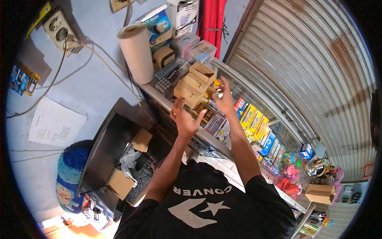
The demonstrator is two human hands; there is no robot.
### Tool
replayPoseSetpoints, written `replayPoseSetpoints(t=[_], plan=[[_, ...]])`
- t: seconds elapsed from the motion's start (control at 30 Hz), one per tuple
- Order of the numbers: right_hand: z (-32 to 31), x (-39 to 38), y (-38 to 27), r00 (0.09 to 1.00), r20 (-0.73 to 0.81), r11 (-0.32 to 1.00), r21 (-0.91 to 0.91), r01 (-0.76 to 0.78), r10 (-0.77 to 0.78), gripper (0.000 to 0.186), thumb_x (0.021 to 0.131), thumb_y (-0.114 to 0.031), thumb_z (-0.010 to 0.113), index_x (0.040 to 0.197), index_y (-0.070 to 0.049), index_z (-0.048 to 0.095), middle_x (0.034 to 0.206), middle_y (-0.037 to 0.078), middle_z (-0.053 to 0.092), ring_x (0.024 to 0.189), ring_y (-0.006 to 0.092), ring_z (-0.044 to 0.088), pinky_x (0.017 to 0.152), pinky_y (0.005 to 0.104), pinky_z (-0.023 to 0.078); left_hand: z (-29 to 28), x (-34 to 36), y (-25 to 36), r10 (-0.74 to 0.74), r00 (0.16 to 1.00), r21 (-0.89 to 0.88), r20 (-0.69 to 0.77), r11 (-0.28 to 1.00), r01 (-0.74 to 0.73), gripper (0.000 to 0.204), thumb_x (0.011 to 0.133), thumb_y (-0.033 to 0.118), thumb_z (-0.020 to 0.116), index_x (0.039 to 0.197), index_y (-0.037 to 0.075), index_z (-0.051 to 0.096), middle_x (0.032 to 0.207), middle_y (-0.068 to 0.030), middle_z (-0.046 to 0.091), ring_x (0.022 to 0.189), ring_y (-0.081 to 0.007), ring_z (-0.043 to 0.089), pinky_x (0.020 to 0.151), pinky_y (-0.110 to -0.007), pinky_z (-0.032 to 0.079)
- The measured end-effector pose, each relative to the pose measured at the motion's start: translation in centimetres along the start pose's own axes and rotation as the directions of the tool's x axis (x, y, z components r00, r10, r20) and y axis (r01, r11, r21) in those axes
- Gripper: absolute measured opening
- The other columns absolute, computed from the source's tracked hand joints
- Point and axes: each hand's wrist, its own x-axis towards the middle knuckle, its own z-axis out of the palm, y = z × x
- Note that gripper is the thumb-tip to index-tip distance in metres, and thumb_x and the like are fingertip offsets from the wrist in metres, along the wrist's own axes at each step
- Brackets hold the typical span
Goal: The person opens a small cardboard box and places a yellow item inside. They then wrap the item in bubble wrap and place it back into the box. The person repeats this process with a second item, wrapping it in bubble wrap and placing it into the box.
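A folded tan cardboard piece point(193, 85), with an open compartment at its upper end, lies over small boxed items on the glass display counter point(162, 92). My left hand point(186, 119) is at its lower left corner, fingers and thumb apart; whether the fingertips touch the cardboard is unclear. My right hand point(223, 97) is open beside its right side, fingers raised near a small yellow item point(217, 83). Neither hand visibly grips anything. Grey trays of small items point(167, 81) sit just left of the cardboard, and yellow boxes point(251, 119) lie to the right.
A paper roll point(135, 53), mask box point(154, 26) and plastic containers point(199, 49) crowd the counter's far end. A black desk point(104, 147) holds a keyboard point(139, 179) at lower left. Wall sockets point(59, 30) trail cables. A metal shutter point(302, 71) stands right; pens and cartons line the counter.
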Motion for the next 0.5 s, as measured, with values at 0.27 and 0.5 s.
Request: replayPoseSetpoints(t=[0.27, 0.5], plan=[[0.8, -6.8, -5.9, 0.975, -0.211, 0.99, 0.133, -0.041, 0.069, 0.051, 0.1, -0.004, 0.067, 0.147, -0.004, 0.047, 0.128, 0.009, 0.061, 0.101, 0.0137, 0.063, 0.086, 0.0283, 0.053, -7.4, -8.2, -3.4, -0.148, 0.987, -0.121, 0.064, 0.981, 0.155, 0.059, 0.092, 0.033, 0.078, 0.129, -0.001, 0.047, 0.14, -0.0254, 0.045, 0.131, -0.0412, 0.042, 0.111, -0.054, 0.028], [5.7, -15.0, -16.1, 0.994, 0.099, 0.964, 0.264, 0.015, -0.042, 0.028, 0.104, -0.011, 0.065, 0.126, 0.004, 0.055, 0.089, 0.007, 0.067, 0.074, 0.0104, 0.062, 0.069, 0.0252, 0.051, -13.6, -22.9, -14.9, -0.594, 0.619, -0.009, 0.514, 0.718, 0.696, 0.027, 0.096, 0.023, 0.068, 0.116, 0.005, 0.063, 0.127, -0.0221, 0.059, 0.121, -0.0433, 0.053, 0.103, -0.051, 0.042]])
